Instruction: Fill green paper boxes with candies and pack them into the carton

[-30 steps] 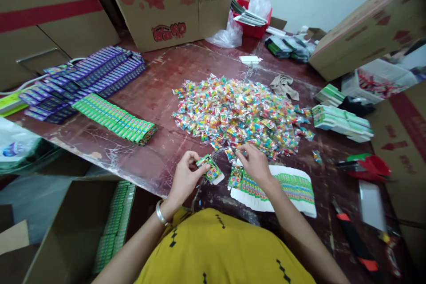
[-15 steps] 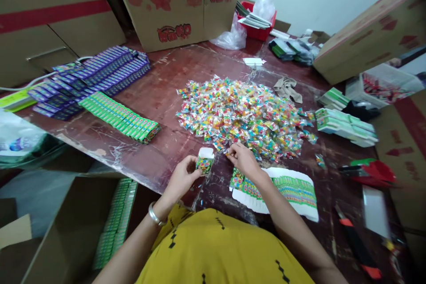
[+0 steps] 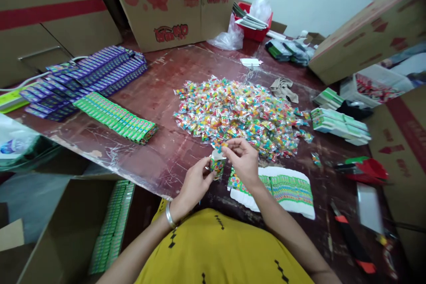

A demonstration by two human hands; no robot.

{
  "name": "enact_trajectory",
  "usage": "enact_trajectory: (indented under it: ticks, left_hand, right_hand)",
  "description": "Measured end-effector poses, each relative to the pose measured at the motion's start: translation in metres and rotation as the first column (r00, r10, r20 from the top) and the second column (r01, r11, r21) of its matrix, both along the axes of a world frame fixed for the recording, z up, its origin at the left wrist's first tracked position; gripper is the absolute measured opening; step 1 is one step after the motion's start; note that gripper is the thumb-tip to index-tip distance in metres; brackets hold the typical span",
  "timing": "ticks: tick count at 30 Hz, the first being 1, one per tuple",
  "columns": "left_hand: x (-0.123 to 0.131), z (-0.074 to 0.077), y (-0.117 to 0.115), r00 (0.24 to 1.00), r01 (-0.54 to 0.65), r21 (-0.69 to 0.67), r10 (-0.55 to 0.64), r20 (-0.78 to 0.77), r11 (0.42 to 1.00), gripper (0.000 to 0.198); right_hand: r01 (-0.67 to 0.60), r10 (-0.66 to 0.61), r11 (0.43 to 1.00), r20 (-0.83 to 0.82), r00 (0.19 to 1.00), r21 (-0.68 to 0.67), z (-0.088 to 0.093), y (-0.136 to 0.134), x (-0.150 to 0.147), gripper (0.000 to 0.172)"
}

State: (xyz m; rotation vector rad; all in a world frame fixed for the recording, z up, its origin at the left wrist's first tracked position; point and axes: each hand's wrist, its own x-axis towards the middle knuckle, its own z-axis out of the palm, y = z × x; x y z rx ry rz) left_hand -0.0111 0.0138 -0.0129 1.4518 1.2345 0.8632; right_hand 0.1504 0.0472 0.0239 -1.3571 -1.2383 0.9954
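The left hand (image 3: 196, 182) has its grip closed around a small green box (image 3: 217, 165), which stands upright with its white top flap open, just above the near edge of the tabletop (image 3: 166, 97). The right hand (image 3: 242, 157) is directly beside it, and its fingers pinch a small candy packet (image 3: 222, 145) right over the open top of the box, so this grip is closed on the packet. Both hands are touching or almost touching each other at the box.

Just behind the hands lies a big pile of colourful wrapped candies (image 3: 236, 113), spread in the middle of the tabletop. Under the right wrist there is a fanned row of flat green box blanks (image 3: 286, 188), not yet folded. On the left side of the tabletop a row of filled green boxes (image 3: 116, 117) lies in a line, and behind it there are many purple boxes (image 3: 86, 75) in rows. On the right, stacks of green and white packs (image 3: 339, 124) lie near the pile. A cutter with an orange and black handle (image 3: 353, 244) lies at the near right. Below the tabletop edge, on the left, an open carton (image 3: 66, 230) contains more green boxes standing in rows.
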Motion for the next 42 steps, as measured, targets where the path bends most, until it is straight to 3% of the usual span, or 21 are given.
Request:
enact_trajectory:
  ticks: [6,12,14,16,19,23,27,33,42]
  left_hand:
    - [0.003,0.003,-0.001,0.995,-0.040,0.007,0.039,0.090,0.999,0.035]
    - [0.005,0.005,-0.006,0.994,-0.099,0.038,0.097,0.059,0.994,0.048]
    - [0.005,0.008,-0.006,0.989,-0.132,0.048,0.128,0.079,0.990,0.052]
    - [0.004,0.011,-0.005,0.984,-0.127,0.037,0.122,0.128,0.991,0.050]
    - [0.003,0.015,-0.003,0.969,-0.032,-0.036,0.040,0.244,0.999,0.045]
    - [0.000,0.016,0.001,0.931,0.120,-0.130,-0.066,0.359,0.984,0.036]
    - [-0.001,0.014,0.004,0.933,0.149,-0.128,-0.096,0.345,0.981,0.032]
    - [0.002,0.011,0.004,0.921,0.034,-0.184,0.041,0.388,0.982,0.043]
    - [-0.005,0.019,0.000,0.976,0.061,-0.062,-0.047,0.213,0.996,0.045]
  right_hand:
    - [-0.089,0.014,0.985,0.436,0.900,0.151,-0.007,-0.006,-0.002,0.015]
    - [-0.277,0.090,0.941,0.644,0.759,0.195,-0.004,-0.004,0.009,0.023]
    - [-0.288,0.124,0.939,0.596,0.794,0.189,-0.004,-0.005,0.012,0.023]
    - [-0.250,0.145,0.951,0.448,0.882,0.183,-0.006,-0.007,0.014,0.020]
    - [-0.209,0.187,0.970,0.168,0.968,0.123,-0.014,-0.012,0.014,0.020]
    - [-0.194,0.194,0.981,-0.052,0.980,-0.002,-0.029,-0.017,0.013,0.019]
    - [-0.179,0.177,0.984,-0.077,0.981,-0.024,-0.032,-0.018,0.014,0.021]
    - [-0.145,0.144,0.989,-0.201,0.969,0.011,-0.023,-0.015,0.008,0.026]
    - [-0.297,0.269,0.928,-0.150,0.952,-0.223,-0.016,0.005,0.020,0.029]
